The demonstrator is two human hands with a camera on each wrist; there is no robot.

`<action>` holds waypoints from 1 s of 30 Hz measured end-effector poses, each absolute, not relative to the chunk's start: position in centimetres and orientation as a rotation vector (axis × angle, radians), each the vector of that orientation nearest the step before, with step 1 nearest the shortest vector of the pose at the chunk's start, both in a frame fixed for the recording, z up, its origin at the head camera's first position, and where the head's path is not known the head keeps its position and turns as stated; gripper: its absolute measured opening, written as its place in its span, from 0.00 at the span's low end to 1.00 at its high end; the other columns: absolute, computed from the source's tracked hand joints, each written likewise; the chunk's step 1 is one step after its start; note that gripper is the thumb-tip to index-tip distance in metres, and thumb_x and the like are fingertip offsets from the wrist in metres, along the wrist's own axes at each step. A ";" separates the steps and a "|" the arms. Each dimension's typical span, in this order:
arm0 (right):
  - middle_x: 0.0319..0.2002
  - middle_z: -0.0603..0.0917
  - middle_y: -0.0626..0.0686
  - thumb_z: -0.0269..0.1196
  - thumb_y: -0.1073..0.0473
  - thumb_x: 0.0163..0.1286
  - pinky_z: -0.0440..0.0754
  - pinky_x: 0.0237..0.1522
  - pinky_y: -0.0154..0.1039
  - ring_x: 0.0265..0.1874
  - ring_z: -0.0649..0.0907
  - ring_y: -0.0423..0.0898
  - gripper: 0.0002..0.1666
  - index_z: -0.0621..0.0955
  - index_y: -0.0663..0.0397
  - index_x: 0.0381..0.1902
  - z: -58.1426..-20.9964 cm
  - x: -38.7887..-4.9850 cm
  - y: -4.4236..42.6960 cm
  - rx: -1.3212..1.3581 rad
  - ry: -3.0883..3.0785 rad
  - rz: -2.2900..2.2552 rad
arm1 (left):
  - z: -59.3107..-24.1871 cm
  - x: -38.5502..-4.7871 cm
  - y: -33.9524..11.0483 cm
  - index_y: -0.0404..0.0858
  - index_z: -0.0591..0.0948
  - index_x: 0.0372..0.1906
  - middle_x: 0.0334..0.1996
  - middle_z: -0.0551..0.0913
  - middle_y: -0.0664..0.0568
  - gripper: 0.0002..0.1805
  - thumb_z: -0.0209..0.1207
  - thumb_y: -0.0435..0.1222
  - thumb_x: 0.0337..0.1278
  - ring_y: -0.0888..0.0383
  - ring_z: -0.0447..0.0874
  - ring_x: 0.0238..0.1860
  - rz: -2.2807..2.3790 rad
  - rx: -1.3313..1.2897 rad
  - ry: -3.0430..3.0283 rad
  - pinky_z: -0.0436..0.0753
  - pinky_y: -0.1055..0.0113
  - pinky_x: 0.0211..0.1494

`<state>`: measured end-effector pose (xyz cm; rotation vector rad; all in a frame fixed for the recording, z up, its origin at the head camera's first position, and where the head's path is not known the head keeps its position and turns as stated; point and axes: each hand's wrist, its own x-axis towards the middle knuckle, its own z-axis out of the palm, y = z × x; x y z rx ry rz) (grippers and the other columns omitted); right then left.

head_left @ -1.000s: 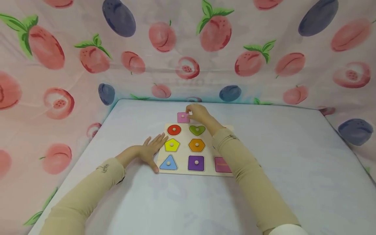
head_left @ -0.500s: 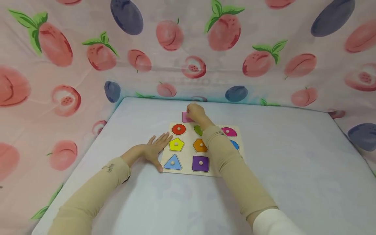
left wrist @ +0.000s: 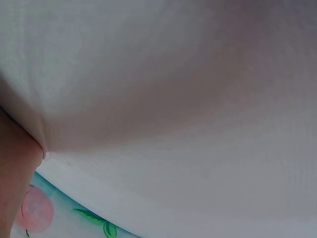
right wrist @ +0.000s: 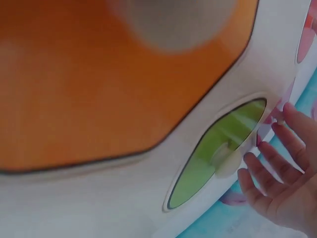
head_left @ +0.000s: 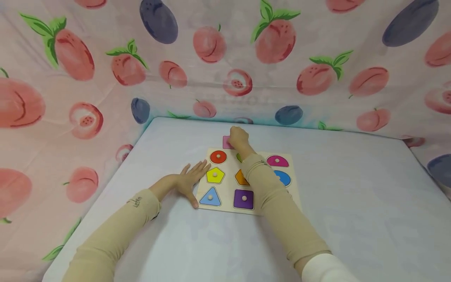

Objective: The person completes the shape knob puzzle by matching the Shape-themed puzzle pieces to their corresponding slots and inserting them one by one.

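A wooden peg puzzle board (head_left: 229, 205) lies flat on the table, bearing coloured knobbed shapes. Just beyond its far edge sits a pink four-sided puzzle piece (head_left: 227, 142), partly covered by my right hand (head_left: 239, 139). In the right wrist view, the thumb and index finger of that hand pinch the small knob (right wrist: 279, 118), while the other fingers spread loosely. My left hand (head_left: 188, 181) rests with spread fingers along the board's left edge, fingertips touching it. The left wrist view shows only part of that hand and the table cloth.
Red circle (head_left: 218, 157), yellow pentagon (head_left: 215, 175), blue triangle (head_left: 210, 197) and purple square (head_left: 244, 199) pieces show on the board. My right forearm (head_left: 275, 196) covers its lower right part. A fruit-print cloth (head_left: 225, 51) rises behind the white table (head_left: 352, 188).
My right hand has shifted left over the pink piece and taken its knob. The whole view has drifted, so the board appears slightly further right. My left hand stays at the board's edge.
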<state>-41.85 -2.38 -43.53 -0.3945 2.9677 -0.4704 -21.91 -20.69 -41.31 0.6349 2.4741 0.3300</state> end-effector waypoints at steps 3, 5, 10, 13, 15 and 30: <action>0.46 0.83 0.58 0.57 0.62 0.62 0.80 0.49 0.51 0.47 0.82 0.55 0.09 0.78 0.60 0.40 -40.6 -38.6 -2.3 -0.300 2.979 -0.480 | -41.3 -22.1 -20.5 0.39 0.31 0.74 0.74 0.23 0.44 0.77 0.75 0.56 0.27 0.45 0.21 0.75 0.339 0.632 2.471 0.26 0.41 0.72; 0.46 0.83 0.57 0.54 0.64 0.64 0.79 0.50 0.50 0.48 0.82 0.55 0.09 0.78 0.59 0.40 -39.8 -37.6 -2.3 -0.285 3.008 -0.479 | -41.2 -22.1 -20.4 0.39 0.31 0.74 0.74 0.23 0.44 0.77 0.75 0.56 0.27 0.45 0.20 0.75 0.339 0.632 2.468 0.25 0.41 0.72; 0.47 0.83 0.58 0.50 0.67 0.66 0.80 0.50 0.49 0.49 0.81 0.56 0.12 0.79 0.59 0.41 -39.0 -36.9 -2.2 -0.264 3.026 -0.481 | -41.2 -22.0 -20.4 0.38 0.31 0.74 0.74 0.23 0.43 0.77 0.75 0.56 0.27 0.44 0.20 0.75 0.350 0.636 2.461 0.25 0.40 0.72; 0.49 0.83 0.58 0.50 0.66 0.67 0.80 0.49 0.49 0.50 0.81 0.56 0.13 0.80 0.60 0.43 -39.3 -37.2 -2.2 -0.282 3.038 -0.473 | -41.2 -21.9 -20.5 0.39 0.31 0.74 0.74 0.23 0.43 0.77 0.75 0.56 0.26 0.44 0.21 0.75 0.351 0.623 2.462 0.25 0.40 0.72; 0.48 0.83 0.57 0.50 0.65 0.68 0.81 0.49 0.49 0.49 0.82 0.55 0.12 0.80 0.59 0.43 -38.9 -37.1 -2.0 -0.293 3.038 -0.469 | -41.2 -22.0 -20.5 0.39 0.30 0.74 0.74 0.23 0.43 0.78 0.75 0.57 0.26 0.44 0.21 0.75 0.340 0.619 2.466 0.25 0.41 0.72; 0.37 0.84 0.55 0.61 0.60 0.66 0.81 0.42 0.40 0.36 0.81 0.50 0.08 0.80 0.60 0.35 -40.0 -37.3 -0.1 -0.479 2.967 -0.535 | -41.3 -22.1 -20.9 0.39 0.30 0.74 0.74 0.22 0.43 0.78 0.74 0.58 0.26 0.44 0.20 0.75 0.361 0.633 2.442 0.24 0.41 0.71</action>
